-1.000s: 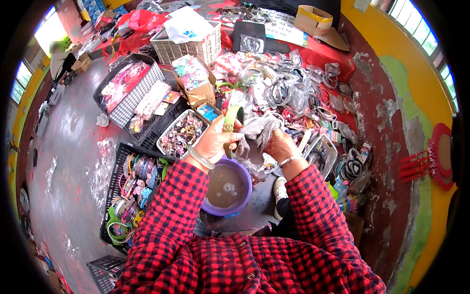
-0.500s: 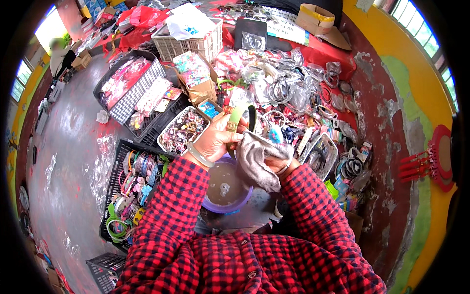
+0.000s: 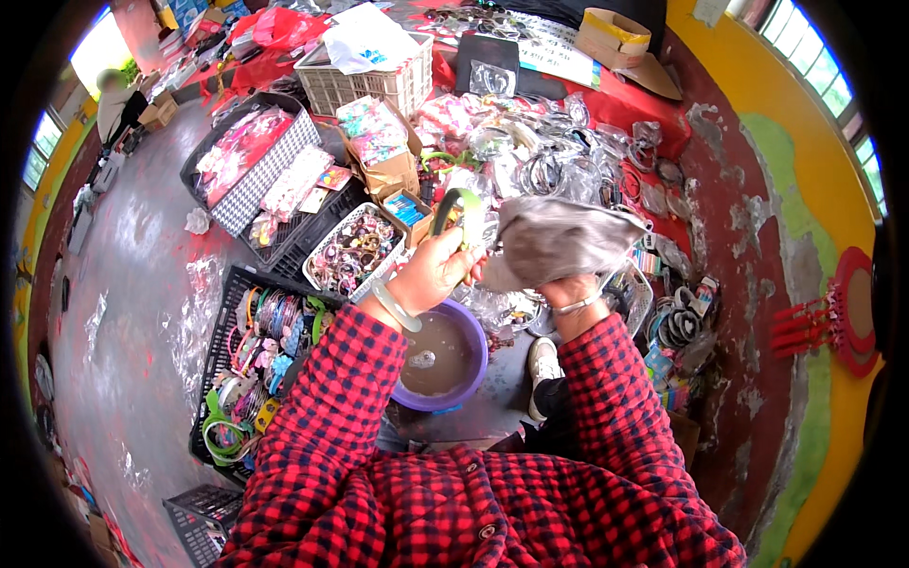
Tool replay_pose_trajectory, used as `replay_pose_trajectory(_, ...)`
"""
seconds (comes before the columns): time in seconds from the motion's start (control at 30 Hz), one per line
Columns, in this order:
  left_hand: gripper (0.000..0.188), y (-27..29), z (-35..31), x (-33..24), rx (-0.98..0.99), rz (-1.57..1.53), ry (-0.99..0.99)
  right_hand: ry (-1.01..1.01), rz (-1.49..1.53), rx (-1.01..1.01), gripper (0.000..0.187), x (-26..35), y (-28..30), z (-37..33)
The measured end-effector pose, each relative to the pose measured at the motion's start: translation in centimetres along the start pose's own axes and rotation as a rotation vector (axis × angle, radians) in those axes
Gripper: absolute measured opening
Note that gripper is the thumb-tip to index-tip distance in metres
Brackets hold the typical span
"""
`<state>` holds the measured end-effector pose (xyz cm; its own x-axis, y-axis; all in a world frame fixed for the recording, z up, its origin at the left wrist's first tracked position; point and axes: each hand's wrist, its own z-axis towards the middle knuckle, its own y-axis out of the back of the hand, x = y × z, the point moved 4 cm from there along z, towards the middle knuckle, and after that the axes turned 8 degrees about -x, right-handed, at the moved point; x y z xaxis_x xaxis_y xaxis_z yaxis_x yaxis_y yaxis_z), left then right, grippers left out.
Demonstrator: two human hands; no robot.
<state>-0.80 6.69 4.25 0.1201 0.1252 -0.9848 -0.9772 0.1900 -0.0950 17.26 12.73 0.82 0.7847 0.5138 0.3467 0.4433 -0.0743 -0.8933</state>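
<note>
My left hand is closed, pinching a green headband that arches up from the fingers. A grey cloth, blurred by motion, spreads above my right hand, which grips its lower part; the cloth hides most of those fingers. One corner of the cloth reaches down close to my left fingertips. Below both hands stands a purple basin holding murky brownish water.
Left of the basin, a black crate holds colourful headbands. A white basket of hair ties sits beyond it. Bagged accessories cover the red-draped surface ahead. A white shoe is right of the basin. A person is far left.
The cloth has swung up and right with my right hand, away from the headband. My left hand has shifted slightly left and down, still holding the headband.
</note>
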Motion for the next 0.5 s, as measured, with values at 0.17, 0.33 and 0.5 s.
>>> replay_pose_trajectory(0.17, 0.015, -1.3, -0.4, 0.5, 0.029, -0.002, 0.142, -0.177, -0.27, 0.141, 0.029, -5.7, -3.8, -0.8)
replay_pose_trajectory(0.33, 0.024, -2.2, -0.5, 0.1, 0.031, 0.11, 0.013, -0.171, -0.108, 0.015, 0.013, -6.4, -3.2, -2.4)
replay_pose_trajectory(0.5, 0.014, -2.0, -0.3, 0.6, 0.111, 0.344, -0.017, -0.079, 0.001, 0.048, 0.018, -5.8, -1.0, -0.6)
